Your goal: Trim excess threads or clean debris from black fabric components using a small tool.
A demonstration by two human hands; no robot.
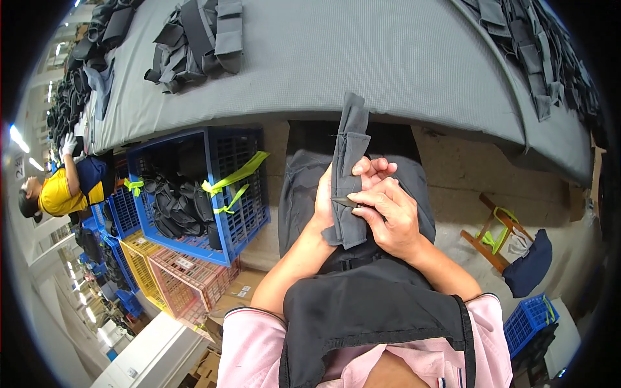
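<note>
A long dark grey fabric strip point(349, 223) with stitched, folded sections lies lengthwise in my left hand point(325, 194). The palm supports it from the left and the fingers curl round its right side. My right hand point(391, 213) is closed in a pinch over the strip's middle. Between its thumb and fingers is a small, slim pointed tool point(345, 202), whose tip lies against the cloth; its exact kind is too small to make out. Both hands are above my lap, just off the near edge of the grey-covered table point(310, 58).
Similar strips lie in a pile point(194, 45) at the table's back left and another point(537, 58) at right. A blue crate point(220, 252) with black pieces stands left, beside a pink crate point(194, 278). A wooden stool point(485, 252) is at right. Far left, a person in yellow point(61, 194) works.
</note>
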